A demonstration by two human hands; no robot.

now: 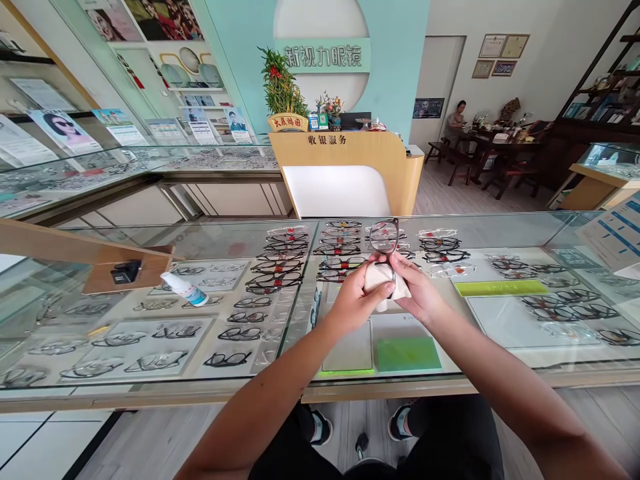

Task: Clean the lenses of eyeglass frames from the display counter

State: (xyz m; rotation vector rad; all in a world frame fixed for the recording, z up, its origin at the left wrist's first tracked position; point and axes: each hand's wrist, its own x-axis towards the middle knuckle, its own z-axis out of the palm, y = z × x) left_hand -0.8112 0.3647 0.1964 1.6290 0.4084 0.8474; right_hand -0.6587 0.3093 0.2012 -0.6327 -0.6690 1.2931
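A pair of eyeglasses (385,236) is held up over the glass counter, one lens pointing away from me. A pale cleaning cloth (379,277) is wrapped around the nearer part of the glasses and hides it. My left hand (356,293) is closed on the cloth, its thumb pressed across the front. On the other side, my right hand (416,285) grips the glasses by the frame, with the cloth's edge under its fingers. A white spray bottle (185,289) with a blue label lies on the counter to the left.
Beneath the glass counter top (310,381) lie rows of eyeglasses (278,267) and a green pad (407,353). A wooden stand (120,267) with a small black box (125,271) is at left. Behind stands a cashier desk (345,153); a person (456,119) sits far right.
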